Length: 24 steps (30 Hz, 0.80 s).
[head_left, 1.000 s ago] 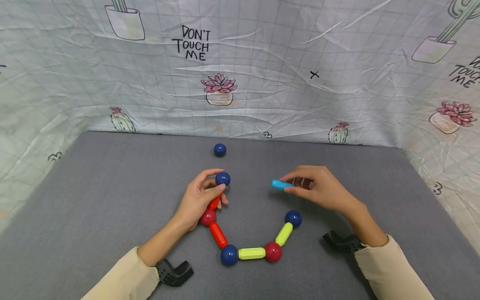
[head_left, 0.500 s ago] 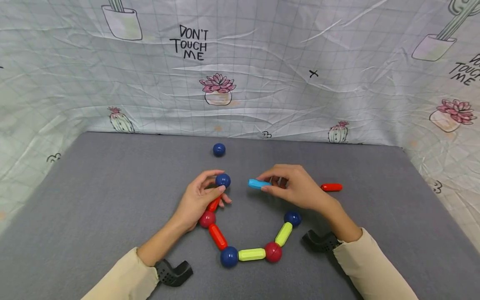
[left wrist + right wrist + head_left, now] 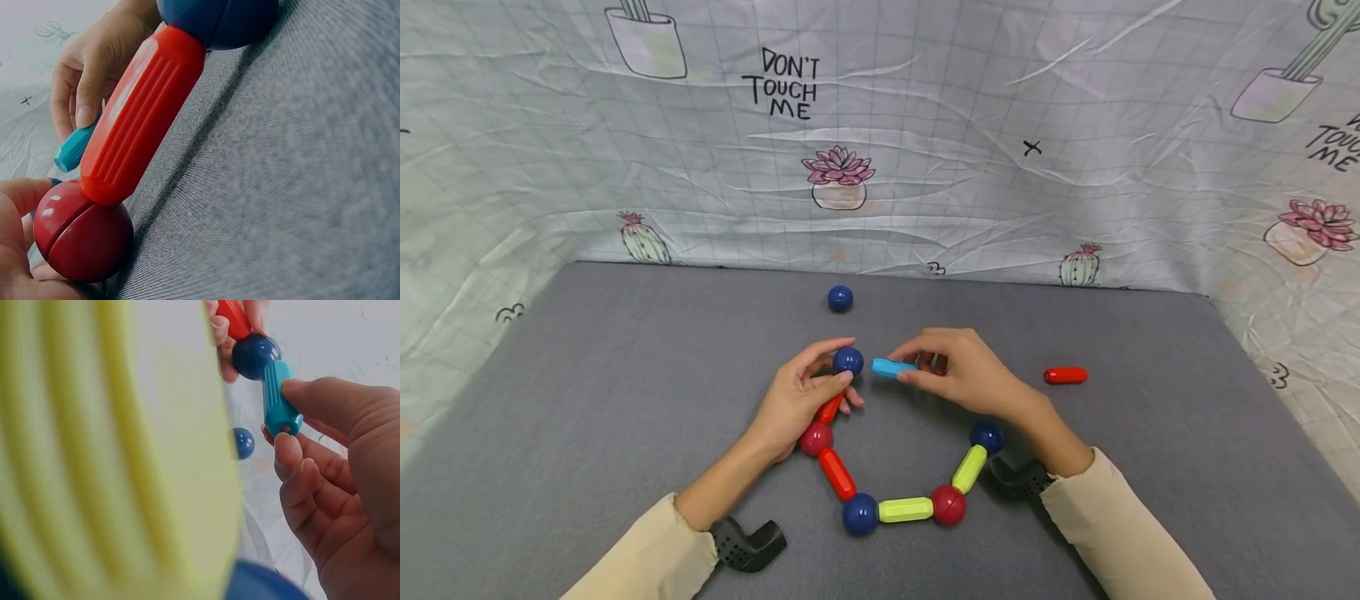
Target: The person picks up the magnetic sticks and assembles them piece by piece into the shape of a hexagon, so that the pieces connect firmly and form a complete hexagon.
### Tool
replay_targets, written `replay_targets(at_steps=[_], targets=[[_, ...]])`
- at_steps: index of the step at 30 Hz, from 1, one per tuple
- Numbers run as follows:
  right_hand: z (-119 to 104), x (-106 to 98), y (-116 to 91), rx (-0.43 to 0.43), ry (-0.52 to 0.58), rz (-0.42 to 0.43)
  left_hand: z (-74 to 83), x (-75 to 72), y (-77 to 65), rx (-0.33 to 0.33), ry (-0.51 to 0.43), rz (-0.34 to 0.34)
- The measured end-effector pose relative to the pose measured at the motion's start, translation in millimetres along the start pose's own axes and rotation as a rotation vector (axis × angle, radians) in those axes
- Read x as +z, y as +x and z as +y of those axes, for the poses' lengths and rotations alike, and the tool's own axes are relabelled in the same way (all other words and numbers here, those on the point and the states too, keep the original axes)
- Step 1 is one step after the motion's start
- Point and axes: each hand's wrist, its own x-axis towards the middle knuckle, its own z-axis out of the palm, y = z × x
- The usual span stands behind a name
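Between thumb and fingers, my left hand (image 3: pixel 801 392) grips a blue ball (image 3: pixel 847 361) at the upper left end of a curved chain of balls and rods. A red rod (image 3: pixel 831 407), partly covered by that hand, joins it to a red ball (image 3: pixel 816 437). My right hand (image 3: pixel 958 367) pinches a light blue rod (image 3: pixel 892 367), whose tip points at the gripped ball with a small gap in the head view. The chain runs on through another red rod (image 3: pixel 837 472), a blue ball (image 3: pixel 860 513), a yellow rod (image 3: pixel 906 510) and a red ball (image 3: pixel 949 506).
A second yellow rod (image 3: pixel 970 469) leads to the blue ball (image 3: pixel 987 437) at the chain's right end, near the right wrist's black camera mount (image 3: pixel 1018 481). A loose blue ball (image 3: pixel 840 298) lies at the back; a loose red rod (image 3: pixel 1066 376) lies right. Patterned cloth hangs behind.
My right hand has moved left with the light blue rod, close to the gripped blue ball. The loose red rod at the right has come into sight. The left hand stays nearly still.
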Motion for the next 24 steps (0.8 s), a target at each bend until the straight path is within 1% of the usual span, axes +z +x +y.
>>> replay_targets(at_steps=[6,13,19,24], targets=[[-1,3,5,0.006,-0.003,-0.005,-1.0,-0.5,0.2,0.003,0.005,-0.003],[-3,4,11,-0.002,-0.042,-0.034,-0.9,-0.7,0.3,0.009,-0.003,-0.004],[-3,6,16,-0.016,-0.027,-0.043,1.4,-0.2,0.0,-0.021,0.003,0.030],[-4,9,21,-0.047,-0.021,-0.046,1.8,0.1,-0.4,-0.010,0.053,0.061]])
